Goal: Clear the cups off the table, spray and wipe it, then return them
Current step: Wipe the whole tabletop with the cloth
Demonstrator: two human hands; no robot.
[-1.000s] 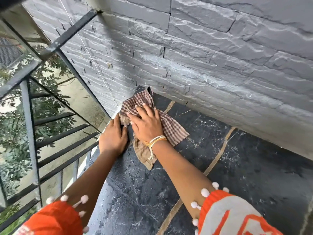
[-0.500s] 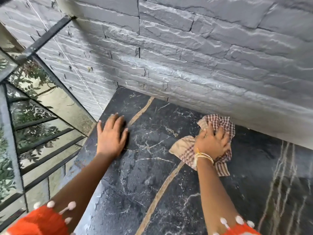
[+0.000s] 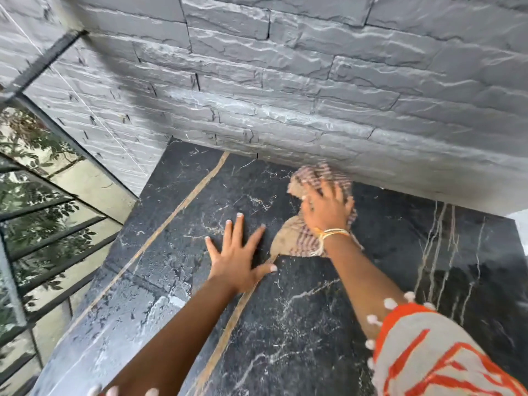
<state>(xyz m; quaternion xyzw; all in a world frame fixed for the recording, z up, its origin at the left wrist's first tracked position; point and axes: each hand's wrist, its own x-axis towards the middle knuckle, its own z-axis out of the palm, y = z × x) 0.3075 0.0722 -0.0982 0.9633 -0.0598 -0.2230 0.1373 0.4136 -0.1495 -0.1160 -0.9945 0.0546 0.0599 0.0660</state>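
A black marble table with tan veins fills the middle of the head view. My right hand presses flat on a brown checked cloth near the table's far edge, close to the wall; hand and cloth are blurred. My left hand lies flat on the table with fingers spread, just left of the cloth. No cups or spray bottle are in view.
A grey stone wall runs along the table's far edge. On the left a dark metal railing stands over a drop with leafy trees below. Wet sheen shows on the table's near left part.
My right hand has kept sliding the cloth along near the wall after crossing from the left corner. My left hand has moved right, closer to the cloth, and spread its fingers.
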